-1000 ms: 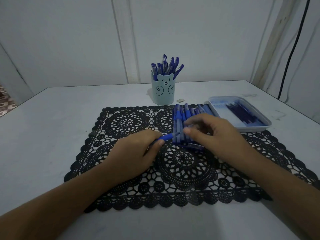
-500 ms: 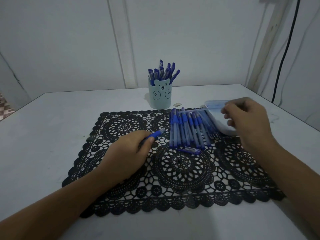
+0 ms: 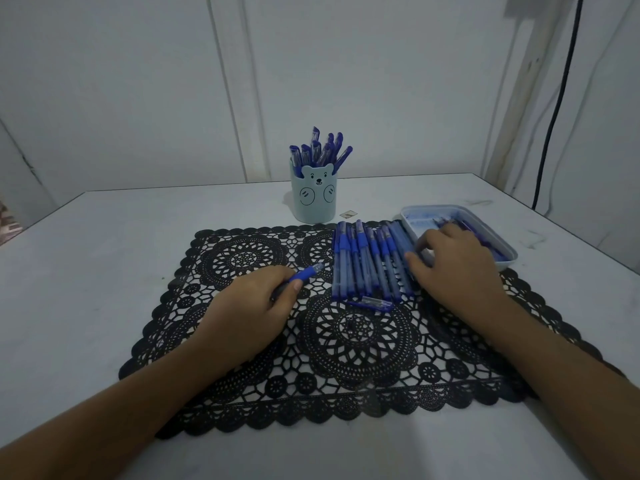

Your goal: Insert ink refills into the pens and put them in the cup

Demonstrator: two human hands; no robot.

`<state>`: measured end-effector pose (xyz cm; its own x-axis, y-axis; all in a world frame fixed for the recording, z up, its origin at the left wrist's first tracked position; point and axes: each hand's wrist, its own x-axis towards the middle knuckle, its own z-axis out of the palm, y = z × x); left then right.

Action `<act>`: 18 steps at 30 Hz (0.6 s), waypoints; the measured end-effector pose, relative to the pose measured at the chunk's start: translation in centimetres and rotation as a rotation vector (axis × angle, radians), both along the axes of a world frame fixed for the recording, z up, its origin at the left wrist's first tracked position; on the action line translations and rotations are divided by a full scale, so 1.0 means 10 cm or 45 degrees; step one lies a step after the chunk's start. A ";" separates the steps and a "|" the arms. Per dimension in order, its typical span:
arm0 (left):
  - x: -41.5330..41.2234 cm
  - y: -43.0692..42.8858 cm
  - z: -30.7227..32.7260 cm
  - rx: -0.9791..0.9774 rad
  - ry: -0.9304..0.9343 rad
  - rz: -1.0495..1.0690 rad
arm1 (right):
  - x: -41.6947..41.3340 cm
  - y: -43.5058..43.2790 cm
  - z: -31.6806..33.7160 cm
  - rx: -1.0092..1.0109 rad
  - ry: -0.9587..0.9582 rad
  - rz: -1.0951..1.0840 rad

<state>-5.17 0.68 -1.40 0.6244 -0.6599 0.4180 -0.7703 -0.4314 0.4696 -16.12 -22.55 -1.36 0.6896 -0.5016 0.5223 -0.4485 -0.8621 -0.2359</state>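
Observation:
My left hand (image 3: 249,317) rests on the black lace mat (image 3: 349,372) and grips a pen barrel (image 3: 307,273), whose blue grip end points up and to the right. A row of several blue pens (image 3: 367,265) lies on the mat, with a loose cap (image 3: 371,303) below it. My right hand (image 3: 457,268) reaches over the near left edge of the light tray (image 3: 510,261), fingers down among dark ink refills (image 3: 483,237). Its back hides whether it pinches one. The pale blue bear cup (image 3: 313,202) stands behind, holding several pens (image 3: 322,150).
The white table (image 3: 104,254) meets a wall just behind the cup. A black cable (image 3: 554,116) hangs at the right. A small scrap (image 3: 348,213) lies between the cup and the tray.
My right hand left the row of pens, moved right to the tray and has now dropped into it. My left hand keeps hold of the pen barrel and barely moved.

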 end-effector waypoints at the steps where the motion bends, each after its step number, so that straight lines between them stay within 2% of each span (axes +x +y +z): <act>1: 0.00 0.00 0.00 0.002 -0.003 -0.003 | 0.00 -0.01 0.02 0.024 -0.015 0.003; 6: 0.00 0.00 0.00 0.017 -0.023 -0.002 | -0.01 -0.26 0.13 0.129 -0.099 -0.069; 11: -0.01 0.00 0.00 0.030 -0.034 -0.006 | -0.04 -0.61 0.14 0.242 0.156 -0.342; 18: -0.01 0.00 -0.01 0.033 -0.051 0.001 | 0.01 -0.72 0.12 0.370 0.311 -0.382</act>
